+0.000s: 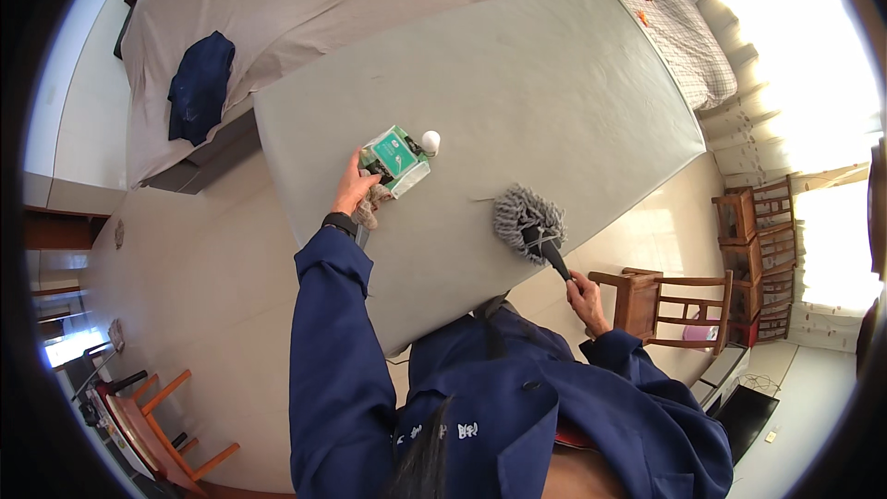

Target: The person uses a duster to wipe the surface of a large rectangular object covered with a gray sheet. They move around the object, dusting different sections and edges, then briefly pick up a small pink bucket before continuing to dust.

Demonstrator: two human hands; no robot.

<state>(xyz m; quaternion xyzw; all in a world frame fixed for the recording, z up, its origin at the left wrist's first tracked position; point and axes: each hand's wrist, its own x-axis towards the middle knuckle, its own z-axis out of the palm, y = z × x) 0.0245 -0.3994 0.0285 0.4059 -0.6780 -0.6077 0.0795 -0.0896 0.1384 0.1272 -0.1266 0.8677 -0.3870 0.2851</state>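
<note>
As I monitor remotely, the right hand (586, 302) holds a grey duster (528, 220) by its handle, fingers closed, the duster head ahead-left of the grip. Farther ahead and left, the left hand (354, 190), partly closed, grips the left side of a green box (396, 161). Just beyond is a white rounded object (431, 141); dark blue cloth (200, 85) lies farther forward-left.

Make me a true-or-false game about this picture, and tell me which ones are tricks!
1. The right hand grips the grey duster. True.
2. The left hand holds nothing. False: it holds the green-and-white pack.
3. A white rounded object is beside the pack. True.
4. The dark blue cloth is right beside the duster. False: it lies away on the beige cover.
5. The person's sleeves are red. False: they are dark blue.
</note>
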